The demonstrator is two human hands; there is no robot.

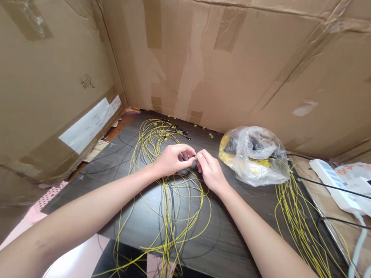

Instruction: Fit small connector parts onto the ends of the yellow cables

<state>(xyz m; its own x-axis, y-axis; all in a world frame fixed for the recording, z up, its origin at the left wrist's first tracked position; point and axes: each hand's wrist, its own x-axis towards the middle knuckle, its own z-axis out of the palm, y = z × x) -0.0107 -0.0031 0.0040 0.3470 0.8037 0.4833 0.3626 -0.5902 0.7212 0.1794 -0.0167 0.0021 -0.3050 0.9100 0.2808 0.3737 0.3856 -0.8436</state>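
Over the middle of the dark table, my left hand [173, 160] and my right hand [211, 171] meet with their fingertips almost touching. Both are closed in a pinch on the small end of a yellow cable [194, 156]; the fingers hide most of it, and its details are too small to tell. Beneath and around them lies a loose tangle of thin yellow cables [171, 208], which hangs over the near edge of the table. Beyond my left hand, several black cable ends [181, 131] lie close together near the back.
A clear plastic bag [253, 158] with yellow and black contents sits right of my hands. Another bundle of yellow cables [300, 219] runs down from it. A white power strip [334, 187] lies farther right. Cardboard walls [194, 59] enclose the dark table [238, 234]. Small yellow bits [211, 135] dot its back.
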